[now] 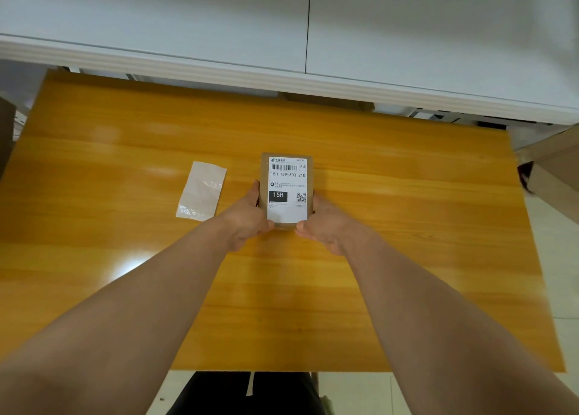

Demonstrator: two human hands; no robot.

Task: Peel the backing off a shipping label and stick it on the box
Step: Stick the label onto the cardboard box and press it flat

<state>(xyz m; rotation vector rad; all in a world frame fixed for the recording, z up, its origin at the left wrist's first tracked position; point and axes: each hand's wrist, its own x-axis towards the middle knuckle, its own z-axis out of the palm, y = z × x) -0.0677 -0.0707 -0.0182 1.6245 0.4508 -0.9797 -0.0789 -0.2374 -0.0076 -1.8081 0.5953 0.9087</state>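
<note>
A small brown cardboard box [264,176] sits in the middle of the yellow wooden table [407,226]. A white shipping label [286,189] with a barcode, "15H-159-A03-210" and a QR code lies flat on its top face. My left hand [247,219] grips the box's left near side, thumb at the label's bottom edge. My right hand [326,223] holds the right near side, thumb also at the bottom edge. The peeled translucent backing sheet [202,190] lies flat on the table to the left of the box.
A white cabinet or counter front [282,38] runs along the table's far edge. Cardboard boxes [554,170] stand off the table's right side, and another brown edge [6,132] shows at the far left. Dark trousers [247,392] show below the near table edge.
</note>
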